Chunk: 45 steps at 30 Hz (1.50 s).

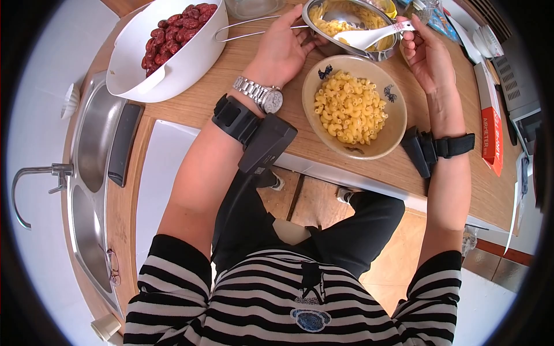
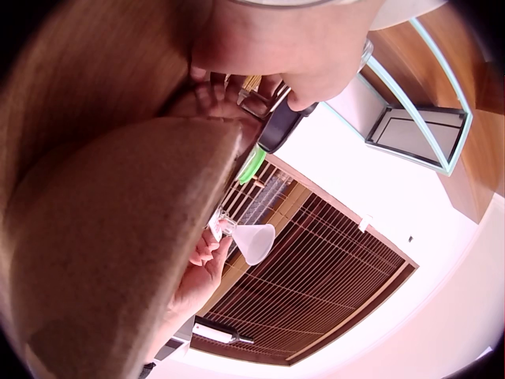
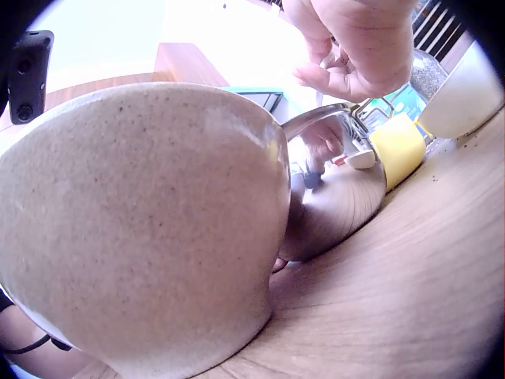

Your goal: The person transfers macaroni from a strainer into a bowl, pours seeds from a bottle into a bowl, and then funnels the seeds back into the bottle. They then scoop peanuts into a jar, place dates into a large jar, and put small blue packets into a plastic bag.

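My left hand (image 1: 284, 51) holds the left side of an oval metal bowl (image 1: 388, 56), its thumb at the rim and its fingers lower along the wall. A long wire handle (image 1: 247, 24) reaches left from that bowl, passing behind the hand. Yellow food lies inside. In my right hand (image 1: 430, 57) is the handle of a white spoon (image 1: 360, 39), pinched between thumb and fingers, its bowl end tilted over the metal bowl. Just in front, a beige ceramic bowl (image 1: 396, 121) holds elbow macaroni (image 1: 351, 108). Its speckled outer wall (image 3: 150, 213) fills much of the right wrist view.
A white basin (image 1: 196, 55) of red dates (image 1: 180, 34) stands at the back left, beside the sink (image 1: 95, 144). On the right lies a red-and-white box (image 1: 490, 132). Behind the metal bowl, the right wrist view shows a yellow container (image 3: 398, 148) and a white bowl (image 3: 465, 95).
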Available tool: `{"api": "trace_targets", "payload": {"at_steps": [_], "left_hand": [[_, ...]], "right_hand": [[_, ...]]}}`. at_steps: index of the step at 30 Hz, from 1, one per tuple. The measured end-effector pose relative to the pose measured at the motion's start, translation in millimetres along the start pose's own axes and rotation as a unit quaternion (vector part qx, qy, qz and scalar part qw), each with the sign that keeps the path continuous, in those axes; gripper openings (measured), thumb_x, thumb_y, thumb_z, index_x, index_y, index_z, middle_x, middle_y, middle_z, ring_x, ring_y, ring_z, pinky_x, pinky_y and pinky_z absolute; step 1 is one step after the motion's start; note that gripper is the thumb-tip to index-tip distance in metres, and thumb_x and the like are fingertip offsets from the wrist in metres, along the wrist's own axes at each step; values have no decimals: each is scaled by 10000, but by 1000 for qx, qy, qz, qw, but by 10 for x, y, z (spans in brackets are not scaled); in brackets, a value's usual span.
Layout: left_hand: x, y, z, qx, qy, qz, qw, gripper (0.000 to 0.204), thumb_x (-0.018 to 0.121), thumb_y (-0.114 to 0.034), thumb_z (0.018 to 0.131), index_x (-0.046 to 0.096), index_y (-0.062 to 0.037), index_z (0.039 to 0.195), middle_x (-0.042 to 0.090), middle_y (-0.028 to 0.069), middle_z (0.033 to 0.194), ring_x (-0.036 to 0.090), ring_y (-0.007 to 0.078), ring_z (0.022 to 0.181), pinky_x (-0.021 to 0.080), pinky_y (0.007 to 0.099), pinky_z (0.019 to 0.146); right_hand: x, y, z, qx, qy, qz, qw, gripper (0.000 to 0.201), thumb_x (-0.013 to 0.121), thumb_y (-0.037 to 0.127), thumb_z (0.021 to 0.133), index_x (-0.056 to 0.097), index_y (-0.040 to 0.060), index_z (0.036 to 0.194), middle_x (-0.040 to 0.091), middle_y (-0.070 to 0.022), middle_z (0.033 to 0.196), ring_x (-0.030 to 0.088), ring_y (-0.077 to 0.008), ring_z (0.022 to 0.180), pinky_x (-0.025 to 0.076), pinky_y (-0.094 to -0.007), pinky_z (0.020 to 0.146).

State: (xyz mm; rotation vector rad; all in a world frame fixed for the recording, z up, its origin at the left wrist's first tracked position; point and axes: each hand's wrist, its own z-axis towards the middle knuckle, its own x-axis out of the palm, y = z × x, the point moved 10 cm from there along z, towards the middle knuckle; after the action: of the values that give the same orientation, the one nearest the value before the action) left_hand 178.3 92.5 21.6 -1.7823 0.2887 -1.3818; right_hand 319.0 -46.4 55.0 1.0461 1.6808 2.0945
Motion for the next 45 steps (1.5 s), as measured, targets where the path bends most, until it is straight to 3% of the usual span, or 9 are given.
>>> {"api": "trace_targets", "payload": {"at_steps": [8,21,23,29,31,33,36,38,45], "left_hand": [[9,-4,6,6,10,0,1000,254,454,-267,833,522,-93,1005,549,9,956,475,126,899,366,270,798],[2,-10,4,2,4,-3,1000,244,448,-261,836,513,-77,981,549,33,939,485,144,877,388,287,780],[23,-17,0,5,12,-3,1000,244,451,-259,835,513,-71,977,550,36,938,486,147,875,389,289,783],[2,-14,10,5,15,-9,1000,245,458,-267,831,522,-71,964,553,34,926,488,150,867,390,281,777],[-53,71,5,-46,1,-9,999,248,460,-277,829,525,-77,960,554,28,921,487,146,865,388,276,767],[-22,44,16,-24,9,-8,1000,247,459,-280,829,527,-81,960,555,26,919,487,143,863,386,275,763],[-11,12,24,-3,13,-7,1000,246,460,-282,829,528,-85,960,556,22,921,486,139,864,381,276,766],[-25,11,28,-2,8,-7,1000,245,461,-281,829,529,-87,962,556,21,924,484,138,866,378,278,771],[-31,4,22,3,3,-3,1000,242,459,-275,831,527,-92,973,553,21,933,479,142,881,372,286,784]], "right_hand": [[91,73,2,-20,53,71,996,319,459,174,849,460,-70,1055,484,-8,635,393,-33,512,343,-128,436],[161,125,-45,-36,67,53,996,304,448,162,853,466,-69,1049,491,-13,644,407,-33,516,353,-125,444],[203,107,-111,-14,5,18,1000,236,471,225,834,531,-4,839,509,14,553,457,-57,422,396,-125,385],[282,133,-140,-10,11,114,993,205,460,190,836,540,3,815,502,11,539,446,-53,410,360,-130,348],[260,124,-128,-13,7,106,994,207,458,190,837,539,1,815,503,10,545,444,-54,406,358,-129,344],[225,114,-111,-16,4,99,995,209,455,190,839,538,-1,816,505,8,551,442,-54,402,357,-128,340],[190,92,-67,-15,44,106,993,191,468,167,832,546,-7,837,524,-2,575,468,-56,439,375,-130,374],[129,107,-8,-35,65,79,994,299,448,159,853,471,-68,1046,496,-12,638,421,-31,519,365,-124,449],[10,94,33,-44,39,72,996,292,446,152,851,472,-67,1042,511,-19,648,443,-32,519,384,-120,458]]}}
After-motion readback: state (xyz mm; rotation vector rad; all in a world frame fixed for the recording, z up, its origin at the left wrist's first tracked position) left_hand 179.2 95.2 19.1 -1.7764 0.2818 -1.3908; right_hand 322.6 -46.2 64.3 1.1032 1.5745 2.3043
